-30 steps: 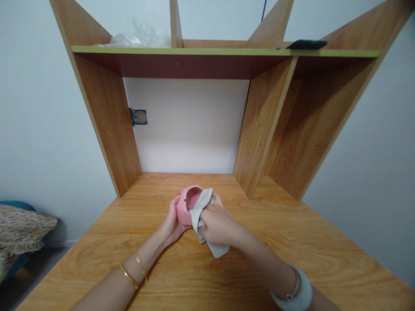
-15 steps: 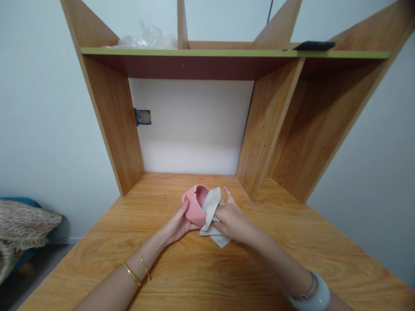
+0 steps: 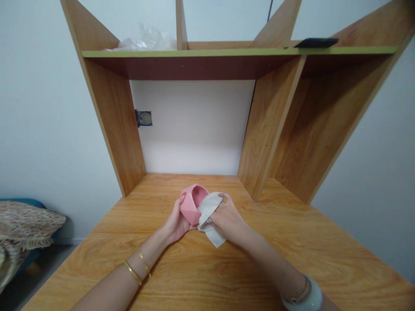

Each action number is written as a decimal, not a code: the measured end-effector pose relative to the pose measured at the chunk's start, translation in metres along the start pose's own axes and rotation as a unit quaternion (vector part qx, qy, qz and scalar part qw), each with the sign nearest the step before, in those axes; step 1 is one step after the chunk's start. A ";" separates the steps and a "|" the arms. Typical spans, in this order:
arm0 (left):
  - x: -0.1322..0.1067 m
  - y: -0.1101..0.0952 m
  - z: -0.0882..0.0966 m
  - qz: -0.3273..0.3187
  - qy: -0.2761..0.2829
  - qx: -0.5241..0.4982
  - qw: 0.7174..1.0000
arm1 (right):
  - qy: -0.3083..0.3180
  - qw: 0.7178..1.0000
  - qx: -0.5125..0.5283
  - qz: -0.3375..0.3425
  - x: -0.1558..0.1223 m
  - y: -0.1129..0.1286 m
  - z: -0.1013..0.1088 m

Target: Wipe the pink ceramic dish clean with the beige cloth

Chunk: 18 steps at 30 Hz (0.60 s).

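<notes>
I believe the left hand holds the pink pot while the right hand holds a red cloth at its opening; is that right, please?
Not quite: the head view shows a pale grey cloth, not red, in the right hand, at the opening of the pink pot in the left hand.

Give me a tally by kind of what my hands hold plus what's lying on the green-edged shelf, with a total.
Pink container, left hand: 1
Grey cloth, right hand: 1
Clear plastic heap: 1
Flat dark item: 1
Total: 4
</notes>
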<state>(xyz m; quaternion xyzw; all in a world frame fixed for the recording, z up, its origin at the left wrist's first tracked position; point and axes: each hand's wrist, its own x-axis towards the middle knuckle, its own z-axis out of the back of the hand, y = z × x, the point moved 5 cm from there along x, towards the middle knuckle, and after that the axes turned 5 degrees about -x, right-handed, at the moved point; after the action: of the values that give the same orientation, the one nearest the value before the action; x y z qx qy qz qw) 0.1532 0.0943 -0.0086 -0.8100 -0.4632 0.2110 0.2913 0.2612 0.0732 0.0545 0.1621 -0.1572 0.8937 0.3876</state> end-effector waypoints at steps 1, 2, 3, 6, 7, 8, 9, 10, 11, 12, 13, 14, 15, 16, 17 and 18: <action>-0.001 -0.001 0.000 0.010 0.004 -0.003 1.000 | -0.009 1.000 -0.006 -0.003 0.000 -0.003 -0.001; -0.002 -0.001 -0.001 0.022 0.013 -0.008 1.000 | -0.016 1.000 -0.009 -0.004 0.000 -0.005 -0.003; -0.002 -0.002 -0.003 0.034 0.024 -0.010 0.999 | -0.022 1.000 -0.008 -0.003 -0.002 -0.007 -0.004; -0.005 -0.002 -0.007 0.068 0.068 -0.008 0.995 | -0.029 0.999 0.016 0.012 -0.010 -0.010 -0.005; -0.006 -0.002 -0.008 0.075 0.087 -0.005 0.993 | -0.028 0.999 0.032 0.015 -0.013 -0.010 -0.005; -0.007 -0.002 -0.009 0.078 0.108 -0.002 0.991 | -0.027 0.998 0.051 0.013 -0.015 -0.010 -0.005; -0.008 -0.002 -0.009 0.081 0.130 0.002 0.988 | -0.027 0.997 0.071 0.007 -0.017 -0.010 -0.005; -0.010 -0.001 -0.009 0.086 0.150 0.009 0.985 | -0.031 0.995 0.090 -0.001 -0.019 -0.009 -0.004; -0.011 0.000 -0.009 0.093 0.168 0.018 0.981 | -0.039 0.993 0.110 -0.011 -0.020 -0.009 -0.003; -0.011 0.002 -0.009 0.100 0.182 0.026 0.978 | -0.048 0.990 0.129 -0.021 -0.020 -0.009 -0.001; -0.012 0.004 -0.008 0.103 0.192 0.032 0.976 | -0.055 0.987 0.146 -0.029 -0.020 -0.008 0.001; -0.011 0.006 -0.008 0.098 0.196 0.033 0.975 | -0.059 0.985 0.161 -0.034 -0.020 -0.006 0.002; -0.011 0.006 -0.008 0.086 0.193 0.029 0.977 | -0.058 0.983 0.171 -0.038 -0.019 -0.005 0.003; -0.010 0.006 -0.009 0.067 0.184 0.021 0.980 | -0.052 0.983 0.173 -0.038 -0.018 -0.003 0.004; -0.009 0.004 -0.010 0.046 0.170 0.010 0.984 | -0.042 0.984 0.167 -0.034 -0.017 -0.001 0.004; -0.008 0.003 -0.010 0.028 0.153 -0.002 0.988 | -0.029 0.987 0.153 -0.025 -0.016 0.001 0.004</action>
<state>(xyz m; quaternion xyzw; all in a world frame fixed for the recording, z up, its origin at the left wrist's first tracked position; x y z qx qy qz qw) 0.1573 0.0837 -0.0022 -0.8457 -0.3912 0.0917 0.3512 0.2714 0.0607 0.0509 0.2497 -0.0255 0.8922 0.3754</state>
